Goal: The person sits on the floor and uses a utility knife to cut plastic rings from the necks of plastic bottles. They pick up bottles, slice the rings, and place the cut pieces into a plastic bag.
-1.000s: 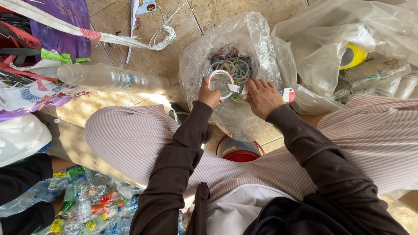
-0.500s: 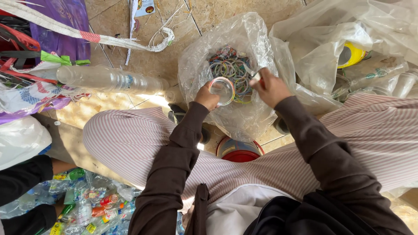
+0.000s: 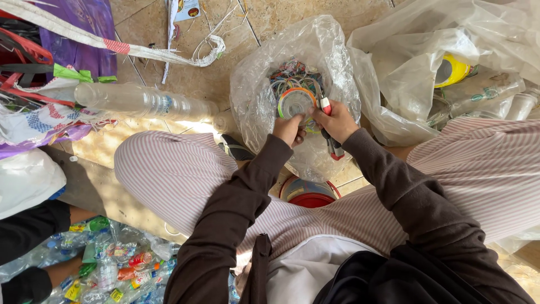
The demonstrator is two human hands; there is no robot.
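We sit over a crinkled clear plastic bag (image 3: 256, 107) that stands open on the tiled floor (image 3: 169, 79) between our knees, and it already holds a heap of thin coloured plastic rings (image 3: 292, 73), so a fair share of the stripping looks done. Our left hand (image 3: 288, 128) is closed around the neck end of a clear plastic bottle piece with a green and orange band (image 3: 296, 103), held right over the bag's mouth. Our right hand (image 3: 336, 120) is clenched on a red-handled cutting tool (image 3: 332, 141), whose tip lies against the band's edge; we cannot tell whether the blade has bitten in. We judge that this band is not yet off. Plenty seems left: a long clear plastic bottle (image 3: 140, 101) lies on the floor well to the left, and more bottles show inside a large clear sack (image 3: 405, 62) on the right. A red round tub (image 3: 309, 194) sits under our legs.
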